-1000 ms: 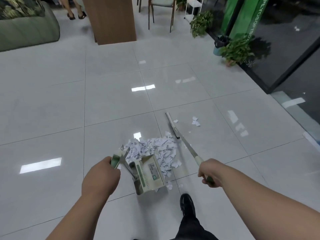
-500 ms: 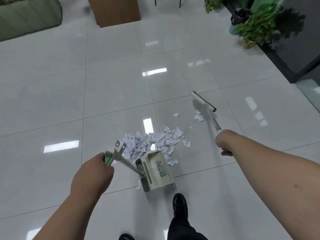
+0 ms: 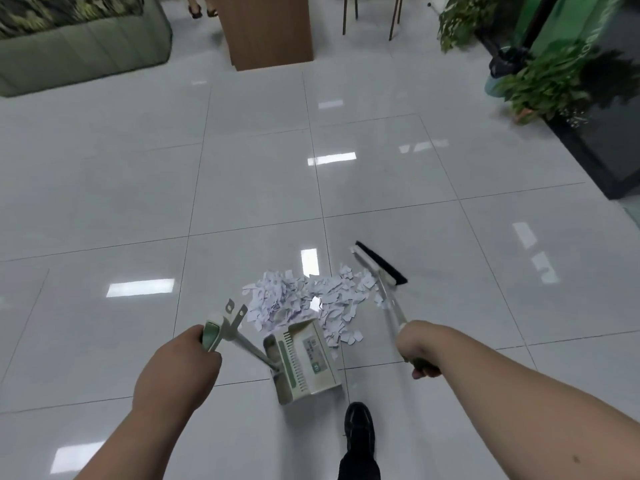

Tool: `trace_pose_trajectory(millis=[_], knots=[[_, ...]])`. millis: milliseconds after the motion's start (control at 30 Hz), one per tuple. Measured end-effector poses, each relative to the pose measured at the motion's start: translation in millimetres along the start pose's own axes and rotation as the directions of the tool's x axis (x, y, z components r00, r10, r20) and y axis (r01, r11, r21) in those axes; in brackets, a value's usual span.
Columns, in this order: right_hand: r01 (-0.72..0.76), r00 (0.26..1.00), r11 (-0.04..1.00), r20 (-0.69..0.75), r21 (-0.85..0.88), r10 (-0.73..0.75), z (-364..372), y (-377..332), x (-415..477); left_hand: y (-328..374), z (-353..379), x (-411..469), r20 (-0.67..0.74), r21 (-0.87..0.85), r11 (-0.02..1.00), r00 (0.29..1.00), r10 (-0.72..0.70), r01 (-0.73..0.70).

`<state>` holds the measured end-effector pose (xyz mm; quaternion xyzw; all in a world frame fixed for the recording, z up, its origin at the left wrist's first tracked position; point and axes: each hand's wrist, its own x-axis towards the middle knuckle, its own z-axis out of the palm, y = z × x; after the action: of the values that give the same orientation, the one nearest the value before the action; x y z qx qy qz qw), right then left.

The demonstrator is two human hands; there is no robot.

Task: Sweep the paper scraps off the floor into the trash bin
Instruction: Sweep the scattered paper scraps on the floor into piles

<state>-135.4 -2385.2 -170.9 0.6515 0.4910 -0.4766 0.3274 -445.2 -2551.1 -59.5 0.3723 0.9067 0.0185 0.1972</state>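
1. Floor (image 3: pixel 138 209): glossy pale tiles with thin dark joints and bright lamp reflections. A sofa, a wooden cabinet and potted plants stand along the far edge. No trash bin is identifiable from here.
2. Paper scraps (image 3: pixel 304 299): small white torn pieces, gathered into one loose heap across a tile joint in the near middle of the floor, directly in front of the dustpan's mouth. A few strays lie at the heap's right edge, beside the broom stick.
3. Dustpan (image 3: pixel 304 362): cream with green trim, ribbed back, standing on the floor with its mouth facing the heap, near a black shoe. Left hand (image 3: pixel 176 372) is closed in a fist around the green grip of its long handle.
4. Broom (image 3: pixel 381 263): narrow head with black bristles, down just past the heap's far right side. Right hand (image 3: pixel 415 344) is wrapped tight around the pale stick.
5. Step in hand (judgement): draw the heap into the pan. Do it well by keeping the pan lip flat on the tile, pulling the bristles toward the mouth in short, low strokes, and taking the right-edge strays first so light pieces don't scatter.
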Motion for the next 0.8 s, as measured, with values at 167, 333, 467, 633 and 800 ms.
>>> trace_pose_trajectory(millis=[167,333,467,633,800], knots=[[0.082,0.997,0.996,0.011,0.02,-0.082,36.4,-17.8,-51.0,-43.9,-4.5,-19.1,-0.002,-0.035,0.999,1.0,-0.011,0.01],[0.048,0.998,0.997,-0.053,0.068,-0.045,74.9,-17.7,-97.9,-109.3,-11.6,-41.6,-0.006,-0.069,0.998,1.0,-0.001,0.001],[0.005,0.992,0.976,-0.124,0.218,0.023,110.0,-4.1,-126.3,-165.2,-15.4,-60.7,-0.015,-0.103,0.994,1.0,0.021,-0.022],[-0.065,0.969,0.961,-0.213,0.268,0.125,148.0,8.4,-127.8,-229.5,-12.8,-86.8,0.003,-0.126,0.992,1.0,0.012,-0.011],[-0.13,0.944,0.96,-0.264,0.248,0.196,172.4,7.3,-106.8,-279.6,0.7,-112.5,0.012,-0.139,0.99,1.0,-0.027,0.029]])
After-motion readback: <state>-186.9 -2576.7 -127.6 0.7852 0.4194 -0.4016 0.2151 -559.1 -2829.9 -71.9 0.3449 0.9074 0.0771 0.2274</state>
